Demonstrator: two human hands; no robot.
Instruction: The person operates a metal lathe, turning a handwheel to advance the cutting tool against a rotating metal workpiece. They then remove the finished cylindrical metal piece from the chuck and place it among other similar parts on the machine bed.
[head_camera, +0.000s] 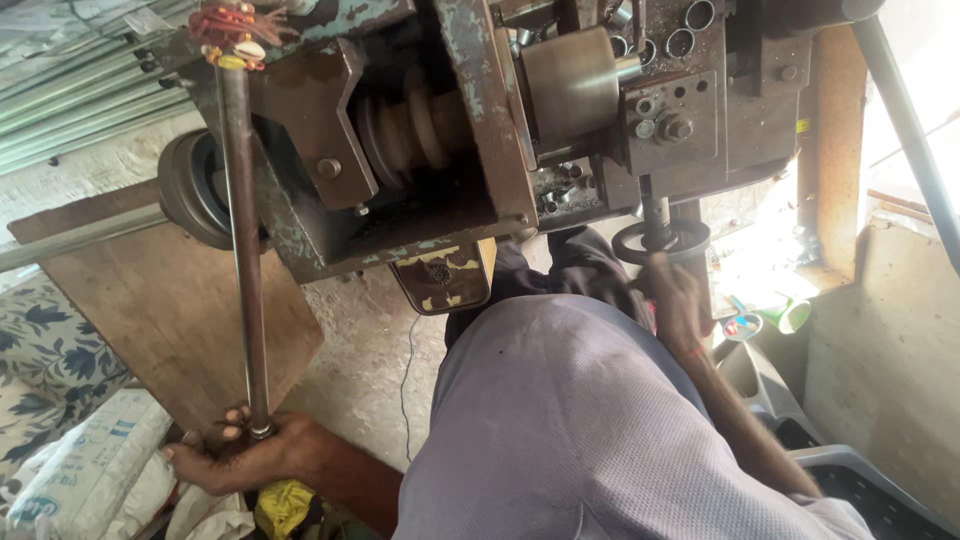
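Observation:
A worn, rusty metal machine (440, 150) with a stepped pulley (410, 130) and a steel cylinder (570, 85) fills the top of the view. My left hand (245, 455) grips the lower end of a long metal lever rod (243, 250) that rises to the machine's top left, where red thread and beads (235, 30) are tied. My right hand (675, 295) holds a small dark handwheel (660, 242) under the machine's right side. My lilac shirt and dark trousers (570, 420) lie between both arms.
A wooden board (170, 300) leans at the left, above floral cloth (40, 350) and white sacks (90, 470). A steel pipe (70, 240) runs in from the left. Small metal rings (685, 25) sit on the machine. A grey plastic crate (850, 480) stands lower right by a concrete wall.

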